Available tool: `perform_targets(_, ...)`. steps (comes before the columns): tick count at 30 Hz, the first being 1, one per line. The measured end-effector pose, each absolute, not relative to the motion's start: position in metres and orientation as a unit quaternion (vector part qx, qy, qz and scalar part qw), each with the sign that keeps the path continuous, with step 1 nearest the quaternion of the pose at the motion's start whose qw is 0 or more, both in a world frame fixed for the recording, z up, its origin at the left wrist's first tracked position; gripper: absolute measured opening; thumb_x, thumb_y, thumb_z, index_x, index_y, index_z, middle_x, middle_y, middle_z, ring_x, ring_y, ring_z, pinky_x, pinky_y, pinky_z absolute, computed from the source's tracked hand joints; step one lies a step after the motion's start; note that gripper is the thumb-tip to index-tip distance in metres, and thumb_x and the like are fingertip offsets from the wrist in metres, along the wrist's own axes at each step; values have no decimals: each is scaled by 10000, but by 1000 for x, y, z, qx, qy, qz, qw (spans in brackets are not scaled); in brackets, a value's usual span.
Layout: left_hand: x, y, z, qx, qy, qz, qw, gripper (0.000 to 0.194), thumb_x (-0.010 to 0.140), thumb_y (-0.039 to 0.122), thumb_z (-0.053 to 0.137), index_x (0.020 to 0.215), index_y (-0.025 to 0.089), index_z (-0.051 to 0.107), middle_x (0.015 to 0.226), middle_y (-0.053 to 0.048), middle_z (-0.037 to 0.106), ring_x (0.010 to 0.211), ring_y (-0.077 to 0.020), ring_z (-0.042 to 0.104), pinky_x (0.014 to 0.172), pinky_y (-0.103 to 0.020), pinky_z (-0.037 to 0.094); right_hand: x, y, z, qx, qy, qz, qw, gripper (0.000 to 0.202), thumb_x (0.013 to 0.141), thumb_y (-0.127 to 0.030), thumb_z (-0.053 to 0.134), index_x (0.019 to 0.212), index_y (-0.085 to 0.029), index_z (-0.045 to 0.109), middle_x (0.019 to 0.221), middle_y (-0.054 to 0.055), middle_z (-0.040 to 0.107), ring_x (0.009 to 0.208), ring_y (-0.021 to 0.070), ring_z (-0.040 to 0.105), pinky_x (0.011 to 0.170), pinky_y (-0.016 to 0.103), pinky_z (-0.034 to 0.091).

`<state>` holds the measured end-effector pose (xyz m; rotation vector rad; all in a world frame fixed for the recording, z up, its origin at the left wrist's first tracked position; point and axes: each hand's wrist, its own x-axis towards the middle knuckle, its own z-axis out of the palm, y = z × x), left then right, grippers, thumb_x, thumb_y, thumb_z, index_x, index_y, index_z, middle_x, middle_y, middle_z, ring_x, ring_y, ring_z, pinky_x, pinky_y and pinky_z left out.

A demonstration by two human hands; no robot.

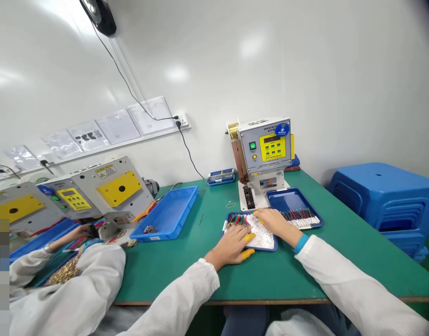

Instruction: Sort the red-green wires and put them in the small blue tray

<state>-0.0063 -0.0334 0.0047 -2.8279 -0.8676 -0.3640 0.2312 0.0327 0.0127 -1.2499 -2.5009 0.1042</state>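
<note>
A green worktable (154,275) runs along the pale wall. To its right stands a stack of blue plastic stools (378,186); to its left, a co-worker's white sleeve (102,270) reaches toward a grey-and-yellow machine (119,186). A benchtop machine with a yellow control panel (266,149) stands near the table's far side. Left of it lies a long blue bin (172,205) with a small dark heap at its near end. A blue tray (284,198) beside the machine's base carries a row of dark wires with white ends (301,217). Just in front of the machine, a second tray (275,245) holds red, green and dark wires (235,218) and many white pieces (261,238).

The left hand (230,247) lies over the wires at this tray's left side, its thumb apart from the forefinger; whether the other fingers clasp anything is hidden. The right hand (275,221) reaches over the far edge, fingertips at the white pieces; I cannot tell whether they pinch one. Yellow finger covers (248,254) show on both hands. A thin rubber band (231,205) lies behind the tray.
</note>
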Motion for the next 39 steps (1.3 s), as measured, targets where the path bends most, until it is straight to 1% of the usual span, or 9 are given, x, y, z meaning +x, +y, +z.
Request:
perform_targets(8, 1, -16, -2, -940, -295, -170, 10, 520, 911, 467, 644, 1357, 209, 566, 1372, -183, 602, 1245, -349, 568, 1056, -533, 462, 236, 52, -6, -455, -841, 80, 281, 357, 883, -26, 554, 1141, -197, 732, 1133, 126, 762, 1114, 252, 698, 942, 344, 526)
perform_targets(11, 2, -10, -2, -928, -312, -201, -37, 492, 899, 444, 663, 1325, 213, 583, 1357, -172, 591, 1234, -342, 562, 1051, -536, 466, 231, 63, -16, -455, -792, 144, 381, 307, 916, -99, 573, 1175, -170, 721, 1142, 133, 764, 1089, 249, 703, 954, 386, 544)
perform_targets(14, 4, -5, -5, -892, -360, -258, -89, 333, 954, 367, 586, 1248, 212, 606, 1296, -163, 598, 1190, -320, 568, 1033, -527, 469, 217, 69, -21, -405, -645, 356, 541, 257, 877, -289, 712, 1085, -140, 737, 939, 94, 783, 825, 220, 727, 739, 351, 590)
perform_targets(16, 4, -2, -8, -863, -393, -295, -120, 254, 998, 330, 508, 1200, 216, 613, 1228, -155, 617, 1134, -306, 574, 1005, -518, 470, 207, 67, -21, -360, -544, 491, 578, 335, 770, -393, 823, 972, -138, 745, 751, 33, 745, 596, 167, 652, 540, 282, 528)
perform_targets(20, 3, 2, -13, -829, -415, -330, -179, 197, 1013, 325, 497, 1094, 196, 622, 1109, -132, 637, 1040, -278, 569, 939, -459, 465, 191, 46, -15, -341, -459, 624, 532, 392, 681, -443, 895, 879, -140, 745, 515, -52, 594, 402, 75, 445, 399, 198, 351)
perform_targets(24, 1, 7, -11, -805, -422, -335, -249, 173, 1002, 279, 511, 958, 158, 626, 966, -92, 647, 910, -223, 573, 830, -352, 446, 184, 24, -14, -346, -451, 676, 469, 420, 671, -463, 912, 853, -125, 741, 588, -14, 636, 447, 61, 470, 426, 187, 338)
perform_targets(27, -3, 11, -9, -813, -366, -320, -321, 206, 993, 246, 504, 903, 150, 662, 911, -69, 663, 860, -195, 590, 790, -303, 442, 183, 19, -18, -361, -440, 676, 469, 431, 665, -465, 920, 859, -130, 730, 585, -19, 625, 472, 64, 474, 450, 192, 334)
perform_targets(31, -7, 13, -8, -789, -334, -320, -404, 223, 954, 155, 485, 866, 139, 690, 887, -57, 686, 828, -165, 614, 763, -259, 447, 185, 21, -26, -365, -475, 655, 461, 421, 750, -486, 868, 931, -148, 694, 600, -25, 623, 492, 87, 495, 476, 218, 356)
perform_targets(39, -14, 15, 0, -722, -300, -232, -579, 394, 990, 423, 534, 763, 120, 642, 602, 2, 565, 486, -75, 443, 508, -198, 344, 185, 4, -6, -340, -611, 621, 354, 412, 928, -582, 637, 839, -182, 591, 700, 0, 631, 550, 105, 469, 522, 242, 360)
